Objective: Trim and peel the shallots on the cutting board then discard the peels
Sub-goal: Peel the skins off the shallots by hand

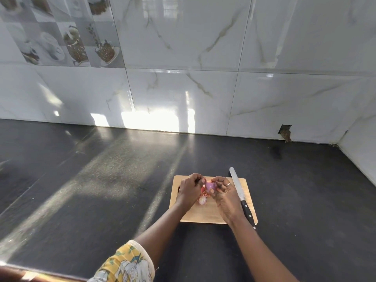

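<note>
A wooden cutting board (209, 215) lies on the dark counter. Above it, a purple shallot (210, 186) is held between both hands. My left hand (188, 192) pinches at its left side with curled fingers. From the right, my right hand (224, 195) grips it, a ring on one finger. A second, pale peeled shallot (202, 200) rests on the board just below the hands. Reddish peel scraps (203, 191) lie beside it, partly hidden by my left hand.
A long knife (240, 195) with a black handle lies along the board's right edge, blade pointing away from me. The black counter (101, 180) stretches to a white tiled wall (183, 88) at the back and a side wall at far right.
</note>
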`<action>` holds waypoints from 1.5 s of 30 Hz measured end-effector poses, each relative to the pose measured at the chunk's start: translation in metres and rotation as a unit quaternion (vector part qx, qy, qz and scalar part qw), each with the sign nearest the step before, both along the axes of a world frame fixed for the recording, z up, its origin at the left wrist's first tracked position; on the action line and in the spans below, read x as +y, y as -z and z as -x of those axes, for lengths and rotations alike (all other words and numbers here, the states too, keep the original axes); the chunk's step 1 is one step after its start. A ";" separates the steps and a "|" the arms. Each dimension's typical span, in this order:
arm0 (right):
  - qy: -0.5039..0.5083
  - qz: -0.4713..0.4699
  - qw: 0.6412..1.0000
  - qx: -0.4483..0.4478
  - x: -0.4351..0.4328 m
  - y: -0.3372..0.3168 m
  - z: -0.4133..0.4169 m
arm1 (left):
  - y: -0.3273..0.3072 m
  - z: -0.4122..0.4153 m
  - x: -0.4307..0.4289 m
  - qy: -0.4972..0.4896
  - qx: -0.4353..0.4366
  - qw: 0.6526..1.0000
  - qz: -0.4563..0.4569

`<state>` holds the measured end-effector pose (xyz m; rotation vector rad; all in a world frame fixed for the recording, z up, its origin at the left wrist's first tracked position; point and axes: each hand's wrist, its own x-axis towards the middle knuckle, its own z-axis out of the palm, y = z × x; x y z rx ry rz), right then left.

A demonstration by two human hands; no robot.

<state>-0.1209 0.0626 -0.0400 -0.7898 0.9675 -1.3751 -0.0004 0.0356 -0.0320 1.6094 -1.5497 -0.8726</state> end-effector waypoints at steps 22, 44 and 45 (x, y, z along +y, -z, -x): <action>0.011 -0.009 0.998 -0.054 -0.009 0.006 0.007 | 0.003 -0.006 -0.001 0.037 0.009 0.998 0.055; 0.041 -0.021 0.998 0.033 -0.010 0.008 0.010 | 0.006 -0.001 0.000 0.036 0.217 0.975 -0.046; 0.040 -0.021 0.998 0.032 -0.009 0.007 0.010 | 0.006 -0.001 0.001 0.035 0.219 0.974 -0.046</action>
